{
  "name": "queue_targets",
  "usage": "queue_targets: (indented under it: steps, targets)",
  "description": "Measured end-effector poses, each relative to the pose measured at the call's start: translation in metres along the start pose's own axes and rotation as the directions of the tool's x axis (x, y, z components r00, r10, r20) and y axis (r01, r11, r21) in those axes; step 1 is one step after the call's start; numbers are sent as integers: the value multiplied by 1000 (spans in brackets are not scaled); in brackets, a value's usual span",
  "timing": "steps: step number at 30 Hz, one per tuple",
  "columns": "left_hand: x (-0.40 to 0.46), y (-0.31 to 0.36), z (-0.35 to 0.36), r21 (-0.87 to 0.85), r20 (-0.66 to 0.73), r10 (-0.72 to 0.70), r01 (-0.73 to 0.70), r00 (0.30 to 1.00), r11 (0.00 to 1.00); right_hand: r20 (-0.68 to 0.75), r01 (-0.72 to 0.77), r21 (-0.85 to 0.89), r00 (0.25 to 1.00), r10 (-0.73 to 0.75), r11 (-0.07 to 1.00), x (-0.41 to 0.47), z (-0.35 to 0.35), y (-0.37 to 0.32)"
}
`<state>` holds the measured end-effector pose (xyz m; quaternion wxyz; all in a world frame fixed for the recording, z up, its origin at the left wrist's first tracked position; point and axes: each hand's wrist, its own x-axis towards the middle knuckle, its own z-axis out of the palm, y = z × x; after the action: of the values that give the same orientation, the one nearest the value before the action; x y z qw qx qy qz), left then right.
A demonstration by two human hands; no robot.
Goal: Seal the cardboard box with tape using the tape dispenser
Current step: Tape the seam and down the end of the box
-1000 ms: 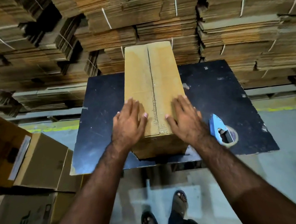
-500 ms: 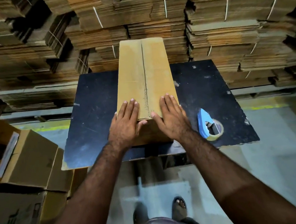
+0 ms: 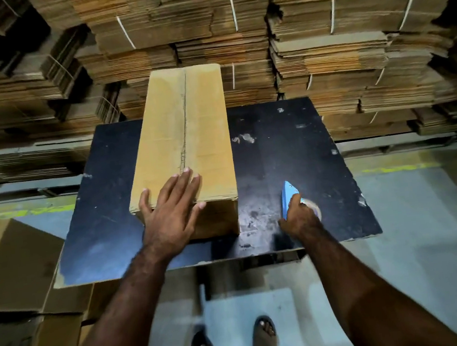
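Right now we've got the cardboard box (image 3: 181,138) lengthwise on the black table (image 3: 291,160), flaps folded shut, centre seam running away from us and not yet taped. Our left hand (image 3: 171,215) lies flat and spread over the near end, fingers across the seam, thumb over the left edge. It grips nothing; likely it's pinning both flaps down and stopping the box from sliding. Our right hand (image 3: 299,216) is on the blue tape dispenser (image 3: 289,197), which sits on the table just right of the box, near its front corner. Fingers curl over the handle, but we can't tell if the grip is fully closed, and the dispenser looks to be resting on the table. Parked there, it's in easy reach for the taping hand. Judging next: lift the dispenser, start tape at the near end, pull along the seam. Risk: flaps spring open if the left hand lifts early.
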<state>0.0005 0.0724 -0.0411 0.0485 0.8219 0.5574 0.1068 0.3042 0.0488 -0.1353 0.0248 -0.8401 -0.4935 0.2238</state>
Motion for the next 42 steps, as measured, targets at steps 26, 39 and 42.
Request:
queue_targets:
  steps: [26, 39, 42]
  targets:
    - [-3, 76, -149, -942, 63, -259, 143, 964, 304, -30, 106, 987, 858, -513, 119, -174, -165, -111]
    - [-34, 36, -181, -908, 384, -308, 416, 870, 42, 28, 288, 884, 753, -658, 368, -190, -138, -154]
    - [-35, 28, -175, -895, 427, -289, 446, 857, -3, -15, 443, 750, 754, -656, 492, -186, -140, -159]
